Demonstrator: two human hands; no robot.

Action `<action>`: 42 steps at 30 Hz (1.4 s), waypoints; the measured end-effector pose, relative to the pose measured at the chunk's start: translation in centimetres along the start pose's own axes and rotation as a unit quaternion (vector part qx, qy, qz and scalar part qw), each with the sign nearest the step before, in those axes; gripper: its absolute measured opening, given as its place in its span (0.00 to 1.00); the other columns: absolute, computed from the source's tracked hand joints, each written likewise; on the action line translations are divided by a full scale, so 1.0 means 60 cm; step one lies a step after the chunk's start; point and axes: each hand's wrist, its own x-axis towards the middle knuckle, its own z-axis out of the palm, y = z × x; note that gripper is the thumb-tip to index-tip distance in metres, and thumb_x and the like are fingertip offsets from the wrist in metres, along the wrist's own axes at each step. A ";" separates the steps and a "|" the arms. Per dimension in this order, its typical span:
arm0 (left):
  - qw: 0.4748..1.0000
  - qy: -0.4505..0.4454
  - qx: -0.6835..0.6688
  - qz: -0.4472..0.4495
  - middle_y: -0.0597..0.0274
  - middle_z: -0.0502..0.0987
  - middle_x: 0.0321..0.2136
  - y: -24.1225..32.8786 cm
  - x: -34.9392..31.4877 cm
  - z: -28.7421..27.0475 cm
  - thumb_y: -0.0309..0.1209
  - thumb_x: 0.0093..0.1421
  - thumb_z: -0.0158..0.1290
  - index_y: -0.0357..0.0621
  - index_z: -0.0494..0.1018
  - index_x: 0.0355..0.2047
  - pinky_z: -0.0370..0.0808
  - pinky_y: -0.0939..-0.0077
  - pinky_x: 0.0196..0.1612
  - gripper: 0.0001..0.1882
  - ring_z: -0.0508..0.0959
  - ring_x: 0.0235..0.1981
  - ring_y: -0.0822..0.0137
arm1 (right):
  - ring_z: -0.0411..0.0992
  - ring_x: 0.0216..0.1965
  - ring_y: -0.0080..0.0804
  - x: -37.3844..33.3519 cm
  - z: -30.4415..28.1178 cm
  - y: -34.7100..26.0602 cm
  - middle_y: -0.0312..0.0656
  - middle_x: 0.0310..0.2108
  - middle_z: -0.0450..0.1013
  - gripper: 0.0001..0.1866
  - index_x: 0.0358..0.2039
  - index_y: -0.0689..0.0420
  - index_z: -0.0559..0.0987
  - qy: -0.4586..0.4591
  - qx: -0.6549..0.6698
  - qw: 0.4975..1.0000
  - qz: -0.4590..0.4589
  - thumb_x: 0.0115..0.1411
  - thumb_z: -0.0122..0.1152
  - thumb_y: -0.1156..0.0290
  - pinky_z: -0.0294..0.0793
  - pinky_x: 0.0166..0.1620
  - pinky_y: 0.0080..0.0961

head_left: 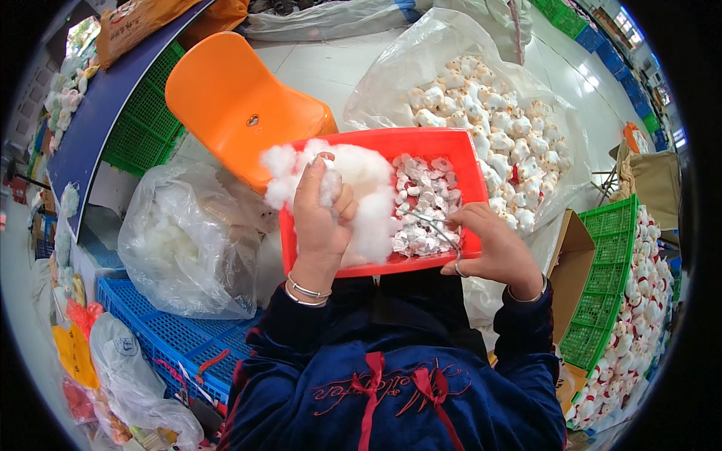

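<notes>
A red tray [361,140] lies across my lap. Fluffy white stuffing [372,218] fills its left part, and a heap of small whitish-silver pieces [432,188] its right. My left hand [322,218] is closed over the stuffing, with a white tuft between thumb and curled fingers; whether anything else is inside the grip is hidden. My right hand [492,244], at the tray's right rim, grips slim metal forceps [438,227] by their ring handles. Their tips point left over the small pieces, near the stuffing's edge.
An orange chair [233,105] stands beyond the tray. At right, a clear bag [383,83] holds many small white plush pieces [500,135]. Left are a clear bag of stuffing [180,240] and a blue crate [143,301]. A green crate [602,248] and cardboard box [571,270] stand right.
</notes>
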 end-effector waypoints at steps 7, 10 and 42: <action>1.000 -0.005 -0.004 0.018 0.71 0.62 0.20 -0.020 -0.011 0.032 0.39 0.75 0.46 0.50 0.71 0.46 0.58 0.81 0.21 0.09 0.59 0.18 0.77 | 0.76 0.41 0.48 0.037 0.034 -0.011 0.47 0.35 0.79 0.28 0.46 0.61 0.83 -0.048 0.081 0.993 -0.077 0.48 0.80 0.59 0.75 0.48 0.38; 0.996 0.083 -0.031 -0.023 0.71 0.62 0.20 -0.025 -0.027 0.093 0.40 0.76 0.46 0.50 0.71 0.46 0.62 0.80 0.24 0.10 0.61 0.19 0.76 | 0.79 0.32 0.44 0.055 0.039 -0.033 0.46 0.28 0.79 0.21 0.42 0.59 0.85 -0.069 0.115 0.990 -0.044 0.52 0.77 0.61 0.77 0.38 0.35; 0.947 -0.058 0.306 0.083 0.66 0.77 0.32 -0.007 -0.019 -0.011 0.37 0.75 0.44 0.38 0.79 0.45 0.71 0.80 0.38 0.17 0.75 0.31 0.75 | 0.77 0.32 0.35 -0.025 -0.021 -0.004 0.41 0.29 0.79 0.21 0.42 0.60 0.85 0.114 0.088 0.990 -0.003 0.45 0.80 0.72 0.74 0.40 0.29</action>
